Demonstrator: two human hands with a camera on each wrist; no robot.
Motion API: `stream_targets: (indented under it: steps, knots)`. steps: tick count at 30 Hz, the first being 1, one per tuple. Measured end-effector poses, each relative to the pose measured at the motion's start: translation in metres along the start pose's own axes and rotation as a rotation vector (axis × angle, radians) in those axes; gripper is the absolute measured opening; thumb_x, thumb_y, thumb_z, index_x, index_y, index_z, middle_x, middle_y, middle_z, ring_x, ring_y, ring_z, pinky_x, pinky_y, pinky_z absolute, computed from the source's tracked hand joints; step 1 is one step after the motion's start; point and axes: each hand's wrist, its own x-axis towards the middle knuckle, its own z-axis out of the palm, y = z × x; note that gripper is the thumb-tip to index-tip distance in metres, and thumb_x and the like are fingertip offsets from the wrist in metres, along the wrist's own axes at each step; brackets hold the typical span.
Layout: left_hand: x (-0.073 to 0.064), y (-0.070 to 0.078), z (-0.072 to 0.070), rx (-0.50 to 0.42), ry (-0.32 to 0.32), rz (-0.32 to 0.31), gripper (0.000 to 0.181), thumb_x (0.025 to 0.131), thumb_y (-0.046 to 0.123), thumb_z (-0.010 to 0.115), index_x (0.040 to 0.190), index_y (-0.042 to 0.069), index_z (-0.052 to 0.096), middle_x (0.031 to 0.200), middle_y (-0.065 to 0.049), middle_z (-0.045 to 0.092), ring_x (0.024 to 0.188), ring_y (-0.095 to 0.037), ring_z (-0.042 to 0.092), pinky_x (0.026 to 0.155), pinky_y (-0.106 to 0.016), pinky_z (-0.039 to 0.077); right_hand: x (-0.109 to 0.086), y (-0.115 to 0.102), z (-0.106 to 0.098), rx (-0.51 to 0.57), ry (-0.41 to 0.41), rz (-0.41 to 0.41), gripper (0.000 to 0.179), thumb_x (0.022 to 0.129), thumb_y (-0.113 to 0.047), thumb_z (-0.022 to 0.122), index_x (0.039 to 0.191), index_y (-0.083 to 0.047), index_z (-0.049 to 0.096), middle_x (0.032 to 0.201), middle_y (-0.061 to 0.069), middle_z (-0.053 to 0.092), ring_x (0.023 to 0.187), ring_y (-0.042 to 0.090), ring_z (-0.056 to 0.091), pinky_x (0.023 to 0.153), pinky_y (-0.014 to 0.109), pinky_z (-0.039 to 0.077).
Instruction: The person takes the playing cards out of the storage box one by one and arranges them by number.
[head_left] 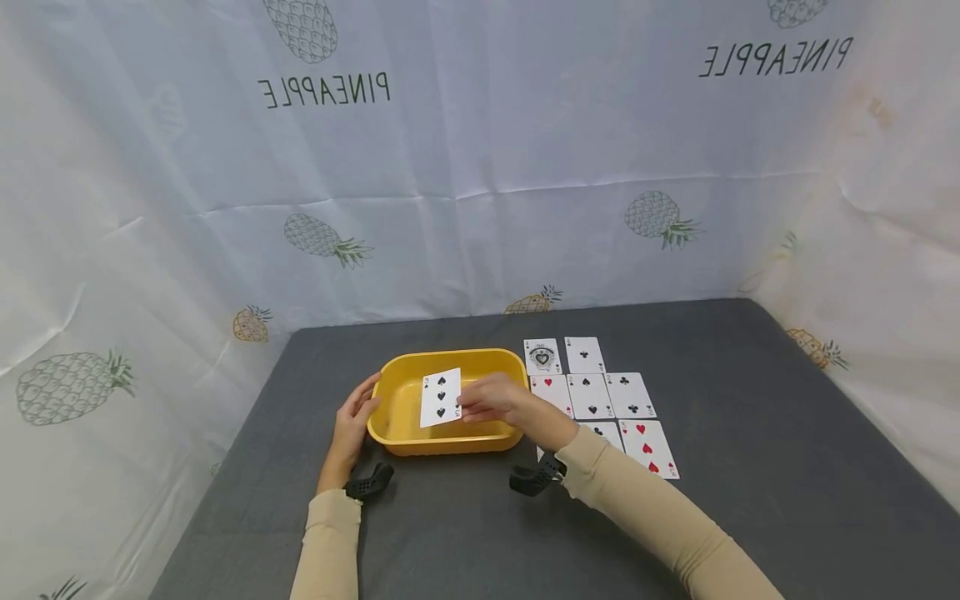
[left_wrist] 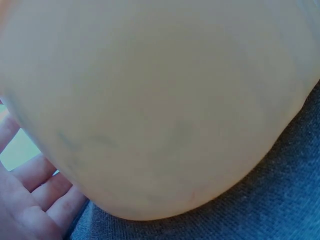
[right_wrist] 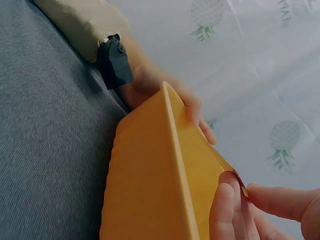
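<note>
A yellow plastic tub [head_left: 450, 447] rests on the dark grey cloth. My left hand [head_left: 354, 425] grips its left end; in the right wrist view the fingers [right_wrist: 192, 111] of that hand come over the rim. Above the tub's inside, my right hand [head_left: 495, 398] pinches a playing card [head_left: 441, 397], the three of spades, by its right edge, face up and tilted. In the right wrist view the card is seen nearly edge-on between thumb and fingers. The tub's side fills most of the left wrist view, with the left hand [left_wrist: 30, 200] at its lower left.
Right of the tub, several face-up cards lie in rows: the ace of spades [head_left: 542, 357] and ace of clubs [head_left: 584, 356], then twos, then the three of hearts [head_left: 648, 448]. My right forearm partly covers the nearest row. A white pineapple-print curtain [head_left: 465, 150] surrounds the table.
</note>
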Motion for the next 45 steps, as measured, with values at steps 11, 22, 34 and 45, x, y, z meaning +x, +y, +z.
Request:
stream_targets:
  steps: [11,22,34,45]
  knots:
    - [0.001,0.0,-0.004,0.014,-0.003,0.002,0.045,0.102,0.021,0.045,0.147,0.019,0.041,0.152,-0.009,0.041,0.107,0.017,0.049,0.086,-0.001,0.041,-0.012,-0.01,-0.031,-0.026,0.167,0.158,0.036,0.09,-0.005,0.063,0.122,0.013,0.059,0.07,0.002,0.065,0.059,0.008,0.064,0.061,0.023,0.057]
    - [0.002,-0.006,-0.004,0.012,0.009,0.024,0.047,0.1,0.024,0.048,0.146,0.017,0.041,0.151,-0.014,0.042,0.106,0.012,0.05,0.085,-0.003,0.043,-0.043,-0.01,-0.077,-0.07,0.196,0.15,0.043,0.092,-0.01,0.062,0.128,0.011,0.052,0.074,-0.004,0.066,0.064,0.004,0.065,0.069,0.022,0.058]
    - [0.001,-0.005,-0.002,0.016,0.021,0.017,0.046,0.1,0.023,0.049,0.145,0.016,0.042,0.151,-0.014,0.043,0.105,0.012,0.049,0.085,-0.002,0.043,-0.081,0.003,-0.135,-0.104,0.181,0.162,0.035,0.093,-0.013,0.061,0.119,0.009,0.056,0.073,-0.006,0.064,0.066,0.004,0.062,0.07,0.02,0.057]
    - [0.001,0.0,-0.002,0.01,0.0,-0.011,0.046,0.101,0.023,0.047,0.146,0.02,0.041,0.153,-0.011,0.041,0.111,0.006,0.048,0.085,-0.001,0.042,-0.109,0.03,-0.189,-0.086,0.144,0.223,0.007,0.092,-0.013,0.061,0.096,-0.011,0.068,0.074,-0.008,0.069,0.065,0.002,0.064,0.069,0.02,0.057]
